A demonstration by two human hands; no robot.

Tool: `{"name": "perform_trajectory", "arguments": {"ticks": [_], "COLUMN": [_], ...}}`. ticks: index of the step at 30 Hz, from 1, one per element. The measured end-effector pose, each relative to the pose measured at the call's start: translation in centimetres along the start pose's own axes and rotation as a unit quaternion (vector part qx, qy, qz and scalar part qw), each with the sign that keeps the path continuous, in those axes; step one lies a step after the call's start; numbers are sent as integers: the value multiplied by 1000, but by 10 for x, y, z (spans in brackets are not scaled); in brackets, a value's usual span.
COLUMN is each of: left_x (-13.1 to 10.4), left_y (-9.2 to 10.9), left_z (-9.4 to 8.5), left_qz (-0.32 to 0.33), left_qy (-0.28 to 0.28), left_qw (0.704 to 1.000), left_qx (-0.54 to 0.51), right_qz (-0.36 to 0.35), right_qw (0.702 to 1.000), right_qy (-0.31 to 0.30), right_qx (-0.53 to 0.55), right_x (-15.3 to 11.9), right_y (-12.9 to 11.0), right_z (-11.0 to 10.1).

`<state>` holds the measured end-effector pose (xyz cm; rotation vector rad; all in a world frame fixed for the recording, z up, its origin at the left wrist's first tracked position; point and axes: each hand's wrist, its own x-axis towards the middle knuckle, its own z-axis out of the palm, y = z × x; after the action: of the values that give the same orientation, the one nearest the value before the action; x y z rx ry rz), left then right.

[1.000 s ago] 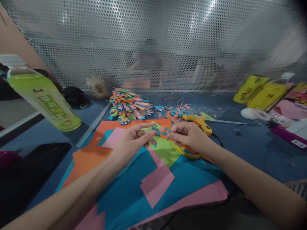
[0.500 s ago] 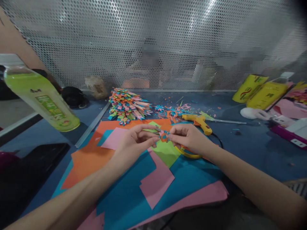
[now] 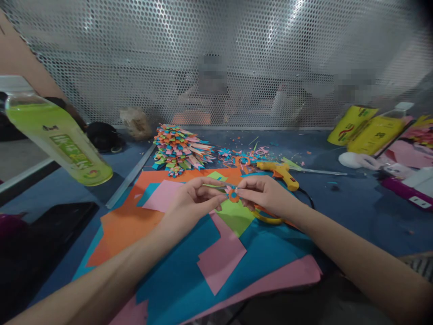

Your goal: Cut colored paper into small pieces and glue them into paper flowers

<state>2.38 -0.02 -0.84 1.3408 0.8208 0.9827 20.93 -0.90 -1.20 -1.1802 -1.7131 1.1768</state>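
Observation:
Between my two hands is a small paper flower (image 3: 233, 195) in orange, blue and pink. My left hand (image 3: 203, 196) pinches its left side, and a thin grey strip or blade, too small to name, runs along those fingers. The fingertips of my right hand (image 3: 259, 192) are closed on the flower's right edge. Sheets of coloured paper lie beneath: blue (image 3: 176, 266), orange (image 3: 131, 230), pink (image 3: 223, 262) and green (image 3: 235, 216). A yellow ring-shaped handle (image 3: 269, 220) shows below my right hand.
Behind my hands stand a multicoloured paper cone (image 3: 179, 149), paper scraps (image 3: 243, 158) and a yellow glue gun (image 3: 282, 172). A green drink bottle (image 3: 64, 135) and dark phone (image 3: 61, 221) are left; a yellow bottle (image 3: 377, 135) is right. A perforated metal panel (image 3: 169, 67) rises behind.
The flower has turned slightly between my fingers and now shows more of its orange ring and blue centre. Both hands have stayed almost in place.

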Motion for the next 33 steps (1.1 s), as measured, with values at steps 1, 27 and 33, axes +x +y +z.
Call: {"name": "perform_trajectory", "arguments": {"ticks": [1, 27, 33], "left_x": [0, 7, 5], "left_y": [0, -7, -8], "left_z": [0, -7, -6], "left_qz": [0, 6, 0], "left_qy": [-1, 32, -1], "left_qw": [1000, 997, 999], "left_qx": [0, -68, -33], "right_qz": [3, 31, 16], "right_qw": [1000, 996, 993], "right_qy": [-2, 15, -54], "right_qx": [2, 82, 107], "right_x": [0, 2, 1], "right_y": [1, 4, 3], "right_z": [0, 1, 1]}}
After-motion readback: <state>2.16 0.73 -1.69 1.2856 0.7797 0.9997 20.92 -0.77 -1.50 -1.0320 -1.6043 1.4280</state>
